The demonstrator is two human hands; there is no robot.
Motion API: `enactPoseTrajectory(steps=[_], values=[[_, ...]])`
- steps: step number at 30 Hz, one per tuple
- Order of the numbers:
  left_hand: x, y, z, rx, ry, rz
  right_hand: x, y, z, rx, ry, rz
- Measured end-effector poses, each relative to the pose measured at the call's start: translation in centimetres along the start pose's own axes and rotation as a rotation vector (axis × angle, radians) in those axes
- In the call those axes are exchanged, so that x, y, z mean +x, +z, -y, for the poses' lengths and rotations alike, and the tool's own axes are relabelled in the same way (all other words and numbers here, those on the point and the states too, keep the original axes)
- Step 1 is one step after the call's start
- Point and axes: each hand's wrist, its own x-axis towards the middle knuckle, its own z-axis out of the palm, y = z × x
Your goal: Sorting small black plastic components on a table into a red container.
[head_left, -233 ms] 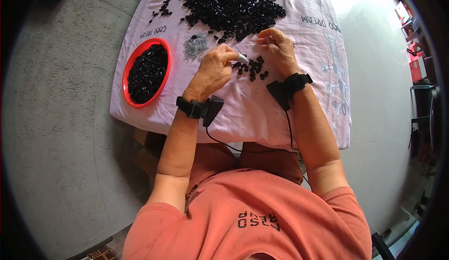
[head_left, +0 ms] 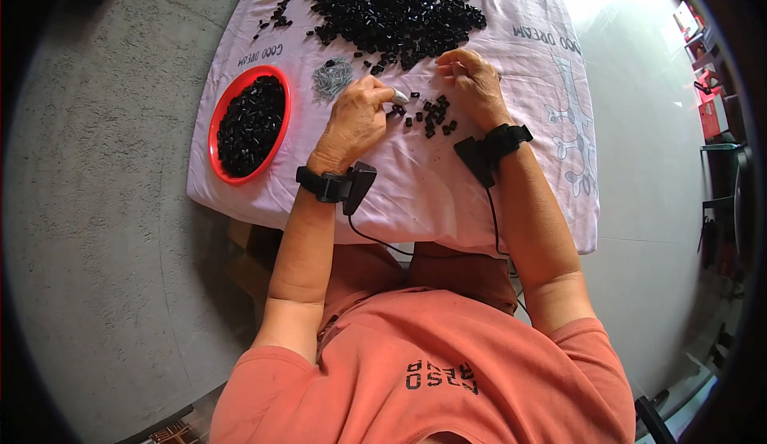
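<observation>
My left hand (head_left: pixel 357 120) rests on a pale pink cloth (head_left: pixel 431 188), its fingers closed around a small light-coloured piece at the fingertips. My right hand (head_left: pixel 473 84) lies just to the right, fingers curled over small black parts; whether it grips one I cannot tell. Between the hands sits a small cluster of black parts (head_left: pixel 431 115). A big heap of the same black parts (head_left: pixel 391 4) covers the far side of the cloth. A little pile of thin metal springs (head_left: pixel 332 76) lies just beyond my left hand. Each wrist wears a black band with a cable.
A red round bowl (head_left: pixel 226 116) full of black parts sits at the cloth's left edge. Grey concrete floor surrounds the small table. Red objects and a dark frame stand at the far right. A cardboard box shows under the table.
Both hands have stayed in nearly the same place; the fingers have shifted slightly over the small cluster.
</observation>
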Motion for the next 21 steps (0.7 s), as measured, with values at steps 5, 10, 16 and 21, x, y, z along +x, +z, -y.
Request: enactPoseTrajectory(steps=[5,10,16,21], values=[[-0.3,-0.2,0.1,-0.042,-0.030,-0.014,-0.1,0.1,-0.1,-0.001,-0.005,0.000],[-0.6,-0.2,-0.4,-0.018,-0.003,0.052,-0.4,-0.2,0.6,-0.148,-0.076,0.069],[-0.9,-0.2,0.9,-0.008,-0.120,-0.004,-0.9,-0.5,2.0,-0.223,-0.157,0.226],[-1.1,-0.1,0.3,-0.033,-0.043,0.015,-1.1,-0.3,1.9,-0.361,-0.277,0.289]])
